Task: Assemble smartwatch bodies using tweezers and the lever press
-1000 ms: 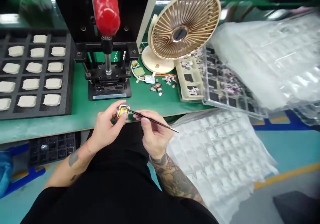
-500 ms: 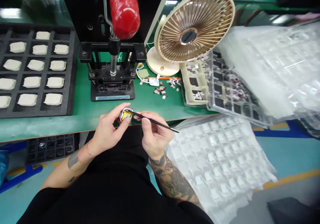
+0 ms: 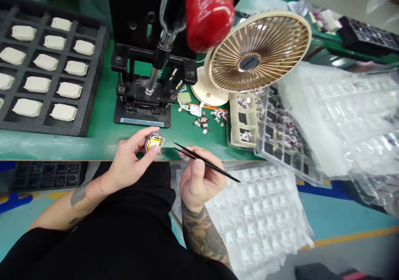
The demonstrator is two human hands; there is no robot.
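Between the thumb and fingers of my left hand is a small square device case, with a yellow-edged part showing inside it. Black tweezers rest in the grip of my right hand. Their two tips are spread and point left toward the case, a short gap away from it. I see nothing between the tips. Both hands are at the front edge of the green bench, just in front of a black hand press.
A red press handle overhangs the bench. At left lies a black foam tray of white cases. A fan, small loose parts and a clear plastic tray are to the right. White moulded sheets hang below the bench edge.
The tweezers have drawn back right from the case, and their tips have spread apart. My left hand keeps the case. The head view has shifted and tilted.
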